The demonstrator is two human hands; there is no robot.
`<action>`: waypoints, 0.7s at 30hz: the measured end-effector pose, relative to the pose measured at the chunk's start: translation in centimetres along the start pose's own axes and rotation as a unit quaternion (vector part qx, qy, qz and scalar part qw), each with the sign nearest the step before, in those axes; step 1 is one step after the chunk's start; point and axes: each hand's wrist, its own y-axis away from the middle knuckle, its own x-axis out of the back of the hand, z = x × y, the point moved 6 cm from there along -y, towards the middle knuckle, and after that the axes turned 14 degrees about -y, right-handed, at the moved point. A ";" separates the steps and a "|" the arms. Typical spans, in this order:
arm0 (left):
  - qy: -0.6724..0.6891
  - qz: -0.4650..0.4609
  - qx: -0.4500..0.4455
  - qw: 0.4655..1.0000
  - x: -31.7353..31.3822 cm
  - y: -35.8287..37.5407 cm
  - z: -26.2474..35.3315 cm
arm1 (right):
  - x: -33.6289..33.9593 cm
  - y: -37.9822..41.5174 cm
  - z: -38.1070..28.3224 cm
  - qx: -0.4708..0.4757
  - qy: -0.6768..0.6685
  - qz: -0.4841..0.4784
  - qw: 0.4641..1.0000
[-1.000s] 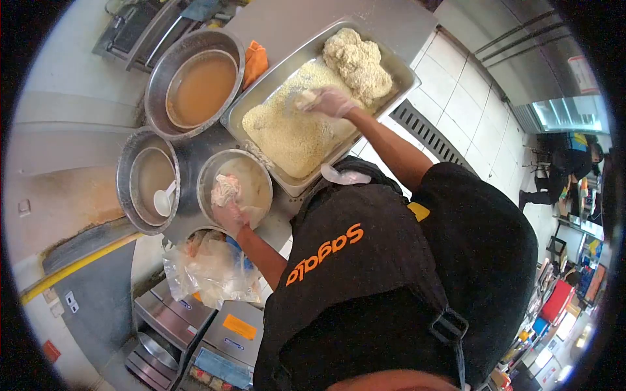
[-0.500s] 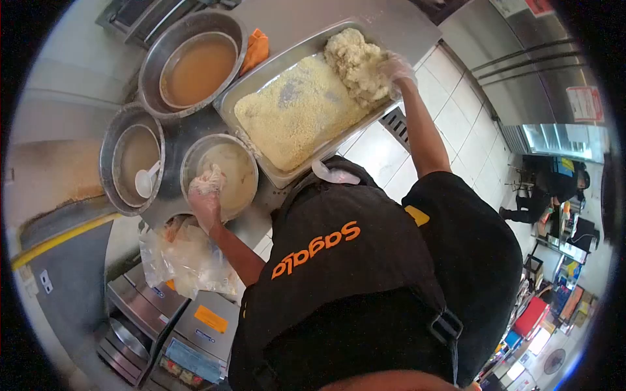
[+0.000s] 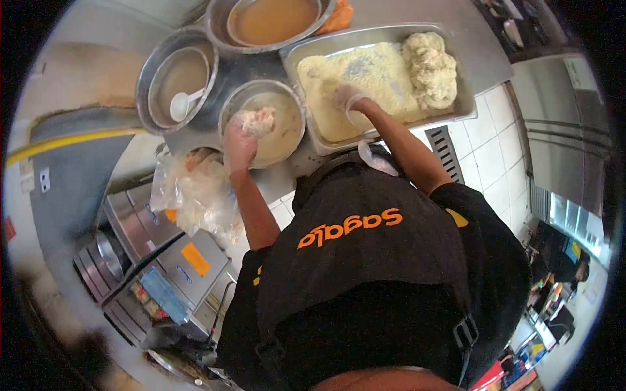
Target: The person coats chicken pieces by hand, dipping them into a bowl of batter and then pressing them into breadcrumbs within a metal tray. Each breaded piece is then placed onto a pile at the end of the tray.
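Observation:
My left hand (image 3: 246,133), in a clear glove, is over the metal bowl (image 3: 228,107) of cloudy, pale liquid. Its fingers are curled and caked with pinkish-white, lumpy coating; whether a piece of food lies among them is hard to make out. My right hand (image 3: 349,99), gloved too, reaches down into the pale yellow breading (image 3: 385,72) in the large steel tray (image 3: 466,104). Blur and the breading obscure its fingertips. A heap of coated pieces (image 3: 430,68) sits at the tray's right end.
A bowl with a white ladle (image 3: 180,106) stands at left. Behind is a bowl of brownish liquid (image 3: 277,19) beside an orange cloth (image 3: 336,16). A clear plastic bag (image 3: 195,189) lies left of my forearm. Another person (image 3: 564,267) is far right.
My right hand has left the heap of coated pieces and moved left into the breading. My left hand stays over the bowl, its fingers now turned rightward. The whole view has shifted.

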 end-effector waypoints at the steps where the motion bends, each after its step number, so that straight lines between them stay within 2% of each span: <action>1: -0.022 0.031 0.001 0.999 0.3 0.0 -0.3 | 0.3 -0.8 -1.1 -0.045 -0.018 -0.007 0.999; 2: -0.029 0.019 0.019 0.999 0.6 -0.1 -0.2 | 0.5 -1.5 -2.0 -0.089 -0.035 -0.012 0.995; 4: -0.039 -0.008 0.047 0.998 1.4 -0.8 0.5 | -0.3 -2.2 -2.4 -0.176 -0.249 -0.019 0.952; 6: -0.043 -0.036 0.023 0.998 3.1 -1.5 3.5 | -4.4 -4.3 0.9 -0.034 -0.355 -0.012 0.934; 8: -0.067 -0.037 -0.009 0.997 3.8 -2.3 5.5 | -5.1 -2.8 0.9 -0.148 -0.501 -0.051 0.851; 9: -0.090 -0.023 -0.026 0.995 3.9 -2.7 6.1 | -3.7 -1.4 1.0 -0.196 -0.492 -0.032 0.848; 12: -0.083 -0.014 -0.074 0.994 4.8 -4.0 10.0 | -0.6 -1.7 5.0 -0.122 -0.315 0.055 0.940; 13: -0.068 -0.017 -0.089 0.993 4.9 -4.3 11.5 | 1.1 -0.8 5.4 -0.156 -0.221 0.090 0.959; 15: 0.055 -0.024 -0.154 0.986 3.4 -5.9 13.9 | 2.9 0.5 8.6 -0.100 -0.214 0.101 0.966; 16: 0.167 -0.052 -0.110 0.978 2.1 -6.6 14.4 | 3.6 0.8 9.5 -0.071 -0.210 0.107 0.969; 17: 0.277 -0.080 -0.066 0.955 0.7 -7.1 14.8 | 4.6 1.5 9.2 -0.137 -0.208 0.110 0.962; 19: 0.254 -0.056 -0.088 0.962 -2.3 -8.8 14.2 | 6.8 3.4 8.7 -0.267 -0.204 0.116 0.935; 20: 0.121 -0.001 -0.155 0.980 -5.1 -9.5 13.2 | 6.9 3.2 9.1 -0.237 -0.173 0.118 0.949; 21: -0.014 0.055 -0.219 0.974 -6.4 -9.7 13.2 | 6.6 2.8 10.3 -0.208 -0.141 0.120 0.960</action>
